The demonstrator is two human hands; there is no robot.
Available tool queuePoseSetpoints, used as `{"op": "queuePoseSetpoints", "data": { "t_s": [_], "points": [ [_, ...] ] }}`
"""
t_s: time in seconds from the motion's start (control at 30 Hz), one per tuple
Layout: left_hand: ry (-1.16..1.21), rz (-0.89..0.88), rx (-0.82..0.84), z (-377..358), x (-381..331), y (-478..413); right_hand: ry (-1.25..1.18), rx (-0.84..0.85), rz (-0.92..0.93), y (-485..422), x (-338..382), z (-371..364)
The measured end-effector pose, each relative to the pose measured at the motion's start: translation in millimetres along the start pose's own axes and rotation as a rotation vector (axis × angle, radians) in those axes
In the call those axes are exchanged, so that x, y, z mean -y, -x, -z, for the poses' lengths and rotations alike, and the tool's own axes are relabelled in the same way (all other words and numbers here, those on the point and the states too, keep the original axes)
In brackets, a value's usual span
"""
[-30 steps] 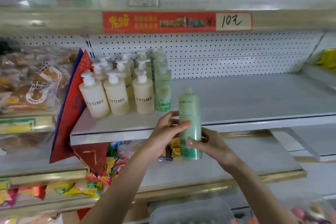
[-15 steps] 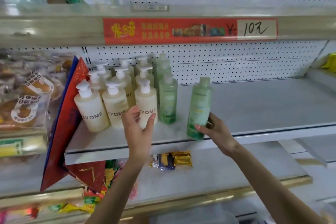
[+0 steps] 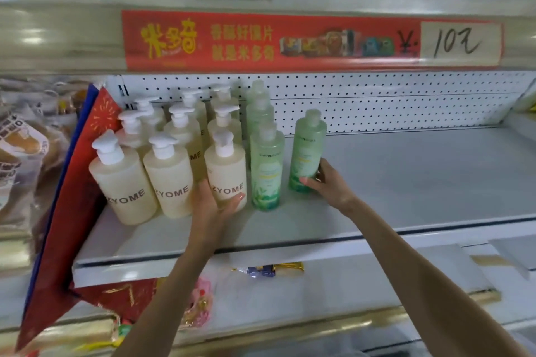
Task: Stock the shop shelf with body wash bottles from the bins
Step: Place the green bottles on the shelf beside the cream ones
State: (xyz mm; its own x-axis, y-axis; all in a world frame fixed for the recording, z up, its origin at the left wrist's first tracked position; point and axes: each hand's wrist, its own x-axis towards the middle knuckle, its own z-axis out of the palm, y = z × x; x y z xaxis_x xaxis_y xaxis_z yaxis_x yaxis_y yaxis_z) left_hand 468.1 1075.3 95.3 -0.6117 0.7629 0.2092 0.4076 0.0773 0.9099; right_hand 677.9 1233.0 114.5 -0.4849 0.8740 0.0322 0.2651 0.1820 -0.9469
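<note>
2 hands on stock: right hand grips the foot of a pale green translucent plastic bottle standing on the grey metal shelf. Left hand curls round a cream pump bottle. Best slid square beside the green bottle row, label forward. Bare board runs right; pegboard wall behind.

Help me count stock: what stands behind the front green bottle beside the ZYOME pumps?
Behind the front green bottle, two more green bottles line up toward the pegboard. Their lower bodies are covered; labels unreadable.
</note>
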Motion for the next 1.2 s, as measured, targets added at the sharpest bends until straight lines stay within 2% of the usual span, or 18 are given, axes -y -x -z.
{"op": "queuePoseSetpoints", "data": {
  "t_s": [0.37, 0.57, 0.77, 1.0, 1.2],
  "points": [
    [-0.03, -0.103, -0.042, -4.5, 1.0, 3.0, 0.035, -0.034, -0.016, -80.3, -3.8, -9.9],
    [0.002, -0.094, -0.045, -4.6, -2.4, 2.4, 0.069, -0.081, 0.013, -107.2, -1.9, -19.0],
    [-0.025, -0.086, -0.041, -4.1, -1.4, 2.7, 0.103, -0.185, -0.026, -111.6, -8.1, -24.7],
    [-0.036, -0.068, -0.041, -2.4, -2.4, 4.2, 0.14, -0.176, 0.051, -110.5, -9.8, -24.8],
    [-0.037, -0.053, -0.043, -2.3, -2.8, 4.9, 0.195, -0.161, 0.017, -110.7, -9.3, -24.9]
  ]
}}
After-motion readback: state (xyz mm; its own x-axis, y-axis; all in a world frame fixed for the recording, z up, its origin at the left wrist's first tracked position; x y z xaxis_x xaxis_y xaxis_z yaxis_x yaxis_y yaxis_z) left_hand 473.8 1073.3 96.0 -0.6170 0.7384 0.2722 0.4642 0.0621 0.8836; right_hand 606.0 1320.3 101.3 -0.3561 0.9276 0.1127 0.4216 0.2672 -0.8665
